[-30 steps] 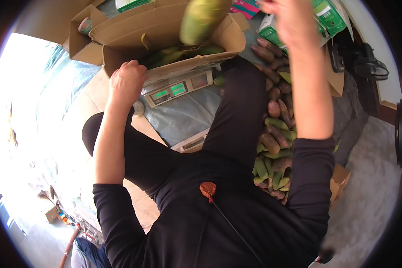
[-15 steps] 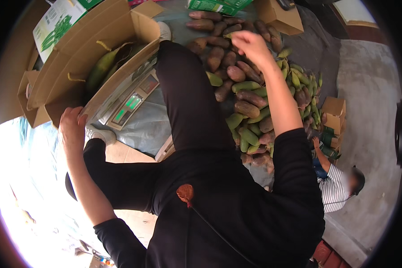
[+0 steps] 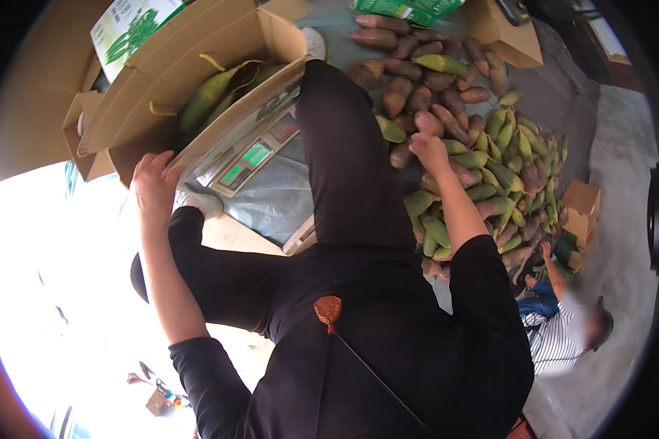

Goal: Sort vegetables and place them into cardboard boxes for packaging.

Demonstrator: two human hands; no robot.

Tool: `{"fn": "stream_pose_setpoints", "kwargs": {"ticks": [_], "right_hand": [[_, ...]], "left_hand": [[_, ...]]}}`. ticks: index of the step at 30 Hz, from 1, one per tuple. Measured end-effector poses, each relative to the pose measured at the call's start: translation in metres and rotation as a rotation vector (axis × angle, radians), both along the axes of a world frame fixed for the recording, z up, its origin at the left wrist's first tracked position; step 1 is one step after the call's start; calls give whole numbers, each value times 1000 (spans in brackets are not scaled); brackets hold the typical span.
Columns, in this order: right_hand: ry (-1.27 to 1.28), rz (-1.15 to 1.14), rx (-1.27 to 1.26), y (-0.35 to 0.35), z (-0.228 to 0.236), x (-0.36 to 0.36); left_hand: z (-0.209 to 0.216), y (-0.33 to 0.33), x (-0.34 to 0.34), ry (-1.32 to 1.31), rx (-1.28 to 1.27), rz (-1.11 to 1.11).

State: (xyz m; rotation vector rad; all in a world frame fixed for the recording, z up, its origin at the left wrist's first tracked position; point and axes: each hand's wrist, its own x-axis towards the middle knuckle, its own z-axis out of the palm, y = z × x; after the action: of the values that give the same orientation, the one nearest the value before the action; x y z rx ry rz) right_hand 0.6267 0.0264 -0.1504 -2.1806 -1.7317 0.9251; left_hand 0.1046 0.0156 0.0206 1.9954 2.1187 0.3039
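Note:
My left hand (image 3: pixel 156 189) is at the near corner of an open cardboard box (image 3: pixel 220 135), its bent fingers gripping the edge. Large green radishes (image 3: pixel 206 99) lie inside the box, partly hidden by its walls. My right hand (image 3: pixel 430 152) is low over a floor pile of reddish-brown radishes (image 3: pixel 397 96) and green radishes (image 3: pixel 501 175). Its fingers are curled together beside a pinkish radish (image 3: pixel 428 124); whether they hold anything is hidden. Below the box wall, a scale (image 3: pixel 250 162) with a lit green display sits between my legs.
Printed green-and-white cartons (image 3: pixel 135 33) stand behind the box, and a plain carton (image 3: pixel 501 33) is beyond the pile. At the right, a person in a striped shirt (image 3: pixel 553 340) reaches toward small cartons (image 3: pixel 582 212). Rope handles (image 3: pixel 162 110) hang inside the box.
My right hand has come back toward me from the pile's far part, uncovering a green radish there. My left hand stays at the box corner. The whole view has shifted.

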Motion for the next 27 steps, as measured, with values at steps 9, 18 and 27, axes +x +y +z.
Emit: {"fn": "stream_pose_setpoints", "kwargs": {"ticks": [9,18,27], "right_hand": [[-351,389,188,43,-20,-57],[-688,567,-20,57,-61,-74],[-635,404,159,49,-50,-62]], "left_hand": [[3,-4,-3,14,10,27],[6,-4,-4,42,0,49],[8,-4,-4,45,25,47]]}}
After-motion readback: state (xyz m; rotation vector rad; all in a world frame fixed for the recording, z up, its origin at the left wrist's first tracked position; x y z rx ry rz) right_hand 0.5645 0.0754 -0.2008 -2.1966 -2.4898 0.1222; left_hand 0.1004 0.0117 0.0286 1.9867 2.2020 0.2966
